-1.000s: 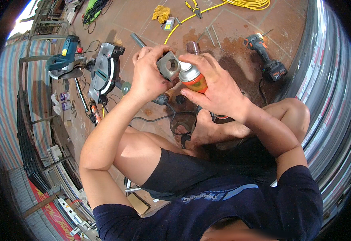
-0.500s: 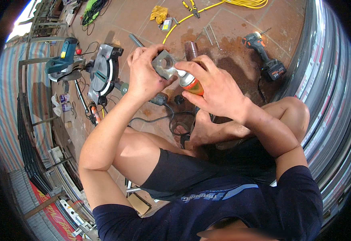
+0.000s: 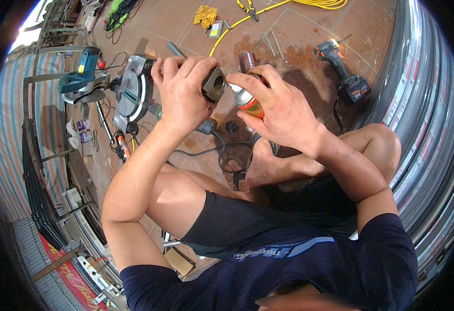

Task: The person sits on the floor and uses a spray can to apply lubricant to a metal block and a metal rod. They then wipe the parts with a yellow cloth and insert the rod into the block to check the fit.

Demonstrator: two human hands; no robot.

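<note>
My left hand (image 3: 181,93) grips a square metal block (image 3: 214,85) with a round hole through its face. Close on its right, my right hand (image 3: 284,106) is wrapped round a spray can (image 3: 249,103), orange with a silver shoulder and white nozzle. The index finger rests at the nozzle, which points at the block's hole with a small gap between. Behind the can stands a dark reddish-brown cylinder (image 3: 246,60) on the floor. Below my left hand lies a corded power tool (image 3: 206,126), partly hidden by my wrist.
A cordless drill (image 3: 341,72) lies at the right beside long wrapped metal profiles (image 3: 427,129). To the left stands a mitre saw (image 3: 133,93). Pliers (image 3: 249,11), a yellow cloth (image 3: 205,17) and a yellow hose (image 3: 273,9) lie farther off on the stained tiles.
The block has turned in my left hand, so its face looks darker and angled toward the can. The left fingers have shifted slightly left; my right hand has barely moved.
</note>
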